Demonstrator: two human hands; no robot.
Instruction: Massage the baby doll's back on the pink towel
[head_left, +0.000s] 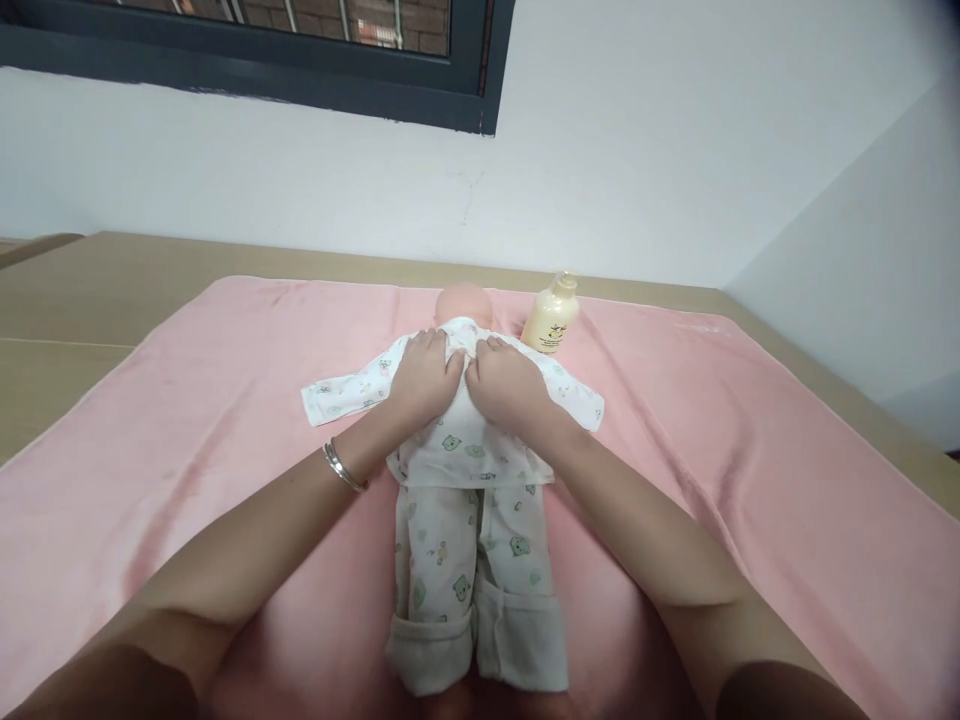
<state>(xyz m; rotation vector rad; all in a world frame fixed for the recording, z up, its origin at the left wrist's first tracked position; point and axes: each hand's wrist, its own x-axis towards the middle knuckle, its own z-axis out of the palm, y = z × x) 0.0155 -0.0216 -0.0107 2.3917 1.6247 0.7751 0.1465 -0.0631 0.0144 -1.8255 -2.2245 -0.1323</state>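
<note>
A bald doll lies on a pink blanket, its head away from me and no face showing. It wears a white long-sleeved shirt with small green animal prints and matching trousers with turned-up cuffs. On the upper left part of the shirt rests my left hand, its fingers laid toward the doll's shoulder and the thumb apart. My right hand lies opposite on the shirt, fingers somewhat bent, thumb close to the left thumb. The cloth is wrinkled between the thumbs. Both doll sleeves stretch outward past my hands.
A pale yellow lotion bottle stands on the pink blanket, right of the doll's head. The blanket covers most of a wooden table. Behind are a white wall and a dark window frame.
</note>
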